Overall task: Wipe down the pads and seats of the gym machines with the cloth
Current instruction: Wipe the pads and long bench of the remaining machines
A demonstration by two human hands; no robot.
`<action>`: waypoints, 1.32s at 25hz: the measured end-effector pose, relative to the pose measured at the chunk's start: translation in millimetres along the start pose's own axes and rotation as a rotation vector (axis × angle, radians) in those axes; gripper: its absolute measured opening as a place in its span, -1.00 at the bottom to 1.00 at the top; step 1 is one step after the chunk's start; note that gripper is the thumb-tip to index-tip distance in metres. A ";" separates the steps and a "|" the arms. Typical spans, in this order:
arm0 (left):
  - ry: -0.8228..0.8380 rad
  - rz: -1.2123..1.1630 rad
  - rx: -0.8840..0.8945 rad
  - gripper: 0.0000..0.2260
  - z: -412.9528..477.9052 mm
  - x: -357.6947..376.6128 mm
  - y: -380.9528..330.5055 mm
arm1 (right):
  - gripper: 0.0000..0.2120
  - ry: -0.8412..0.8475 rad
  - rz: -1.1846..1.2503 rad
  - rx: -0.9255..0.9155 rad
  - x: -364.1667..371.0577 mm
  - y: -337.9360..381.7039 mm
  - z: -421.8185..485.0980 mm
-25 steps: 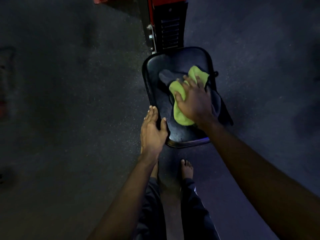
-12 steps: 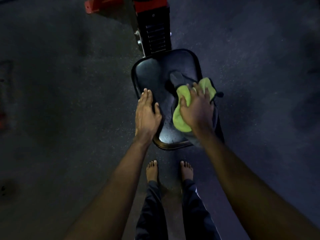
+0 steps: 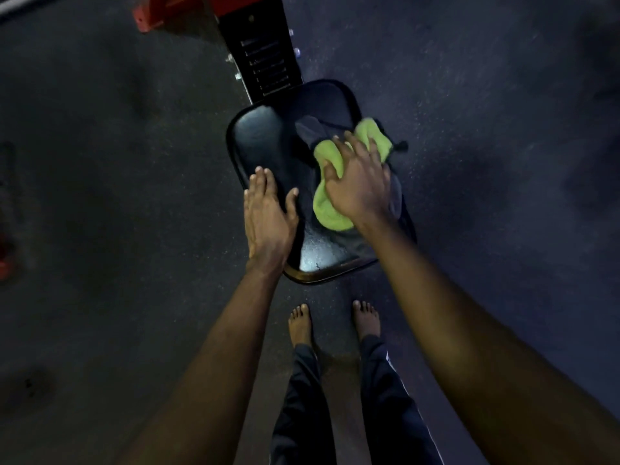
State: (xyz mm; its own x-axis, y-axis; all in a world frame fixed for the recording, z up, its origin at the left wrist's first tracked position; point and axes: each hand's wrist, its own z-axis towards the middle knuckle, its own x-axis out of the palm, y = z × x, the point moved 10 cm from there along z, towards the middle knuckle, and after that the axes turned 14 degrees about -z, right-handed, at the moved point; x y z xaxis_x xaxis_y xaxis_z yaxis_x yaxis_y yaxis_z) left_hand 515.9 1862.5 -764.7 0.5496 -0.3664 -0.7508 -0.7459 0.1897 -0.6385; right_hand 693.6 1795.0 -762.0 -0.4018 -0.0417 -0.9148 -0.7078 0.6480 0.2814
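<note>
Right hand (image 3: pixel 359 189) presses fuzzy green cloth (image 3: pixel 330 213) on glossy rounded seat (image 3: pixel 261 139)

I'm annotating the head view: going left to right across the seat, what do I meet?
First the left hand on the seat edge → green cloth, with the right hand pressing on top.

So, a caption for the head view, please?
Right hand presses green cloth on black seat; left hand touches seat edge.

Lime-green cloth (image 3: pixel 330 214) on a glossy black seat (image 3: pixel 268 142), red machine frame (image 3: pixel 147 15), speckled dark floor (image 3: pixel 469 95).
</note>
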 end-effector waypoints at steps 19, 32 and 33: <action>0.254 -0.065 0.074 -0.31 41.6 21.4 -37.5 | -0.40 0.040 0.212 0.156 6.0 -49.6 -52.3; 0.121 -0.199 0.049 -0.33 31.0 21.4 -27.6 | -0.41 0.014 0.229 0.122 -1.7 -43.8 -14.1; 0.096 -0.203 0.061 -0.37 30.8 21.3 -28.8 | -0.41 0.017 0.212 0.131 0.3 -48.9 -35.8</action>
State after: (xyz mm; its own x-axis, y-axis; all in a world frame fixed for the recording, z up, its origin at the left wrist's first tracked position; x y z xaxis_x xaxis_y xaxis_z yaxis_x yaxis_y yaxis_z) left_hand 560.7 1877.2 -767.5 0.6452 -0.4871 -0.5886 -0.5982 0.1571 -0.7858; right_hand 707.3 1736.1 -765.6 -0.5433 0.0936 -0.8343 -0.5262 0.7364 0.4252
